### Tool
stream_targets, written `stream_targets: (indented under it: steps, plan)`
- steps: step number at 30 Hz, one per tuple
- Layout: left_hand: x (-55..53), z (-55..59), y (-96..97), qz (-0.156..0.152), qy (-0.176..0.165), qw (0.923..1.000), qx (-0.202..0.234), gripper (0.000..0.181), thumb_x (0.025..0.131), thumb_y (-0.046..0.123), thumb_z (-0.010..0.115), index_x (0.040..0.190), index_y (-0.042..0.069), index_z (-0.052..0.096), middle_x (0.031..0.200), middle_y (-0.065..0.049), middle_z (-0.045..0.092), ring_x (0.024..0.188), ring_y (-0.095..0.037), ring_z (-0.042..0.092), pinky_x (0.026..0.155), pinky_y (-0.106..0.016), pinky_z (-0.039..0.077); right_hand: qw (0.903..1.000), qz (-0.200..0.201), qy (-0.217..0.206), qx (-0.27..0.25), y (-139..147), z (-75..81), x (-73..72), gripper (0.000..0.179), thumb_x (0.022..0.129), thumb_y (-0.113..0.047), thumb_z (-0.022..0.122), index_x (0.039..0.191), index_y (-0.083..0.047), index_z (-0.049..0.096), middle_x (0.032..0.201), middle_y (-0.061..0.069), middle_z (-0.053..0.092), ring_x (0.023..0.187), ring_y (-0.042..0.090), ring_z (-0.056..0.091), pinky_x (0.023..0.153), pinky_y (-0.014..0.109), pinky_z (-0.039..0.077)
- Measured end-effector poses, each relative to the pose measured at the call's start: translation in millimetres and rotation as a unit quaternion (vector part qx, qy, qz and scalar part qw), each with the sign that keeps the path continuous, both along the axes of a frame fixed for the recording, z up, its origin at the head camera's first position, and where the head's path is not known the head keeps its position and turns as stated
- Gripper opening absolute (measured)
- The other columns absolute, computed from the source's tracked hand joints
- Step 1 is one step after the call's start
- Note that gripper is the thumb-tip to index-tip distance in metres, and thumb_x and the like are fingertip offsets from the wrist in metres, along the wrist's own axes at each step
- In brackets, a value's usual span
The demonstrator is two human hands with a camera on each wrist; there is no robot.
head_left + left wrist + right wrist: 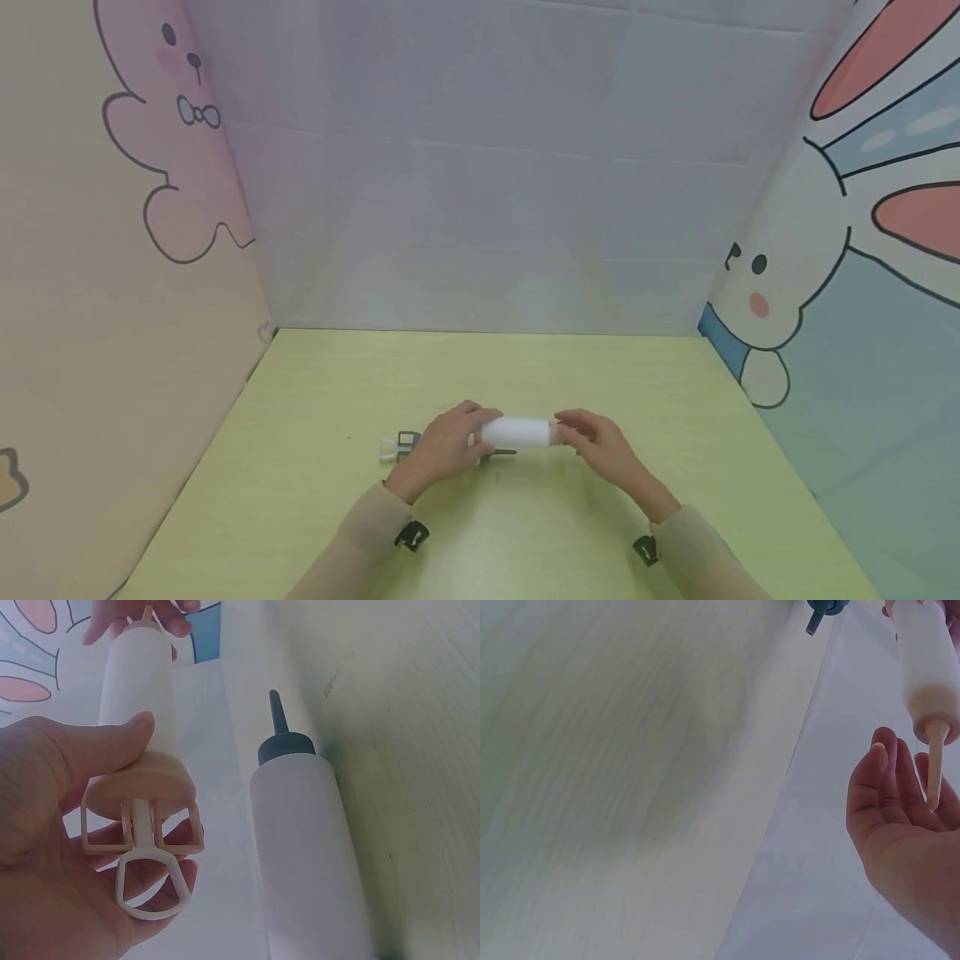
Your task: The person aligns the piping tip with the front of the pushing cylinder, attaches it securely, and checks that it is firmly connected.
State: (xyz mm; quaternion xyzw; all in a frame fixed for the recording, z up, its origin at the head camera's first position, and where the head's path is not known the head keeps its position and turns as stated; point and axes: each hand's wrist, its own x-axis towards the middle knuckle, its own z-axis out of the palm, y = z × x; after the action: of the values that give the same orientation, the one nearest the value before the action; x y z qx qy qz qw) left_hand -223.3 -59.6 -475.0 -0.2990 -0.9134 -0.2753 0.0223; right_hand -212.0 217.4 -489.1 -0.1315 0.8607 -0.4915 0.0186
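Observation:
A white icing syringe with a tan collar, tan finger loops and a white plunger ring lies across my left hand, thumb over its barrel and fingers beneath. It is held level above the table, its thin tan nozzle pointing right. By that tip is my right hand; its fingers are loosely bent around the nozzle without gripping it. A second white syringe with a dark grey cap and nozzle lies on the table under the left hand, which covers its middle in the head view.
The pale yellow-green table is bounded by a plain whitish back wall. Cartoon-printed panels stand at both sides, with a rabbit on the right. Small black mounts sit on both wrists.

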Motion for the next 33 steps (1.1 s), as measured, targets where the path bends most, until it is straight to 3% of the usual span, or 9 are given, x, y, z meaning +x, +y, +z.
stream_targets:
  steps: [5, 10, 12, 17, 22, 29, 33]
  plan:
    - [-1.3, -2.6, -0.5, 0.000, 0.002, 1.0000, -0.002, 0.043, 0.087, 0.023, 0.071, 0.127, 0.015, 0.060, 0.115, -0.005, 0.059, 0.095, -0.019, 0.058, 0.077, -0.037, 0.049, 0.9976, 0.043, 0.011, -0.053, -0.2, 8.5, 4.2, 0.041, 0.082, -0.006, 0.075, 0.119, 0.001, 0.057, 0.114, 0.019, 0.060, 0.100, 0.037, 0.060, 0.079, 0.042, 0.052]
    - [-2.7, -5.2, -1.5, 0.000, 0.009, 0.9999, -0.005, 0.043, 0.086, 0.024, 0.072, 0.127, 0.016, 0.061, 0.115, -0.005, 0.059, 0.095, -0.019, 0.058, 0.077, -0.037, 0.049, 0.9952, 0.074, 0.026, -0.059, -5.9, 28.6, 13.3, 0.042, 0.078, 0.004, 0.074, 0.115, 0.009, 0.055, 0.112, 0.026, 0.059, 0.101, 0.045, 0.058, 0.076, 0.039, 0.053]
    - [-3.0, -5.4, -1.7, 0.000, 0.010, 0.9999, -0.005, 0.043, 0.086, 0.024, 0.072, 0.127, 0.015, 0.061, 0.115, -0.005, 0.059, 0.095, -0.019, 0.058, 0.077, -0.037, 0.049, 0.9951, 0.075, 0.023, -0.061, -6.9, 29.4, 13.7, 0.041, 0.078, 0.006, 0.074, 0.114, 0.011, 0.054, 0.112, 0.026, 0.059, 0.101, 0.045, 0.058, 0.077, 0.039, 0.053]
    - [-3.7, -5.6, -2.3, 0.000, 0.013, 0.9999, -0.008, 0.043, 0.086, 0.023, 0.073, 0.126, 0.015, 0.061, 0.114, -0.005, 0.059, 0.094, -0.019, 0.058, 0.076, -0.037, 0.049, 0.9941, 0.077, 0.027, -0.071, -4.7, 17.1, 9.2, 0.039, 0.079, 0.006, 0.074, 0.113, 0.009, 0.056, 0.109, 0.025, 0.060, 0.096, 0.043, 0.061, 0.074, 0.046, 0.053]
    - [-2.8, -4.6, -1.3, -0.002, 0.012, 0.9999, -0.010, 0.043, 0.086, 0.023, 0.073, 0.126, 0.015, 0.061, 0.115, -0.005, 0.059, 0.095, -0.020, 0.058, 0.077, -0.038, 0.049, 0.9940, 0.078, 0.033, -0.069, 1.2, -3.1, 1.2, 0.033, 0.081, 0.003, 0.073, 0.111, 0.003, 0.059, 0.107, 0.020, 0.062, 0.095, 0.039, 0.062, 0.074, 0.044, 0.053]
    - [-2.0, -3.0, 0.1, -0.007, 0.016, 0.9998, -0.009, 0.043, 0.085, 0.022, 0.073, 0.126, 0.014, 0.061, 0.115, -0.006, 0.060, 0.096, -0.020, 0.058, 0.077, -0.038, 0.049, 0.9954, 0.069, 0.021, -0.063, 3.2, -7.2, -0.2, 0.027, 0.089, -0.010, 0.068, 0.113, 0.000, 0.062, 0.109, 0.015, 0.064, 0.097, 0.033, 0.063, 0.074, 0.032, 0.053]
    - [-2.8, -3.5, 0.9, -0.004, 0.016, 0.9998, -0.009, 0.043, 0.085, 0.023, 0.073, 0.126, 0.015, 0.061, 0.115, -0.006, 0.060, 0.095, -0.020, 0.058, 0.077, -0.038, 0.049, 0.9979, 0.058, 0.008, -0.027, 3.1, -6.5, 0.0, 0.026, 0.095, -0.019, 0.061, 0.112, 0.000, 0.064, 0.106, 0.011, 0.066, 0.091, 0.029, 0.064, 0.071, 0.030, 0.053]
